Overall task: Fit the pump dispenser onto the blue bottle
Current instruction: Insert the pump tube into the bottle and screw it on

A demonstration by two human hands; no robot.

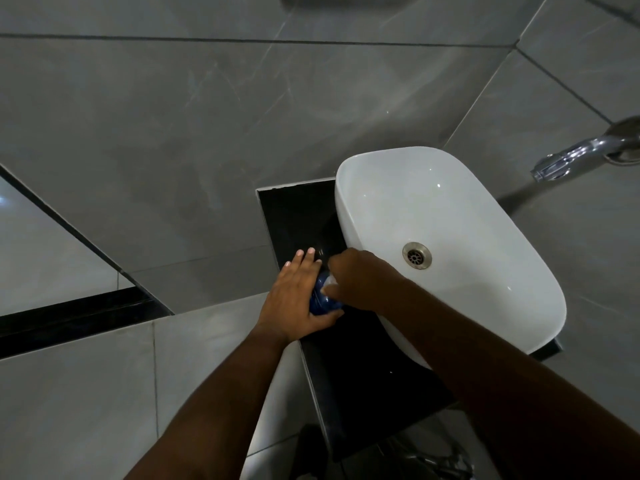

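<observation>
A blue bottle (321, 298) stands on the black counter (363, 375) just left of the white basin. My left hand (294, 299) wraps around the bottle's left side, fingers stretched along it and thumb underneath. On top of the bottle my right hand (356, 282) is closed over a white pump dispenser (330, 280), of which only a small white part shows between the fingers. Most of the bottle and the pump's neck are hidden by both hands.
A white oval basin (467, 209) with a metal drain (416, 255) fills the counter's right side. A chrome tap (585, 152) juts from the grey tiled wall at right. Grey tiles (173, 133) surround the counter; dark objects lie on the floor below.
</observation>
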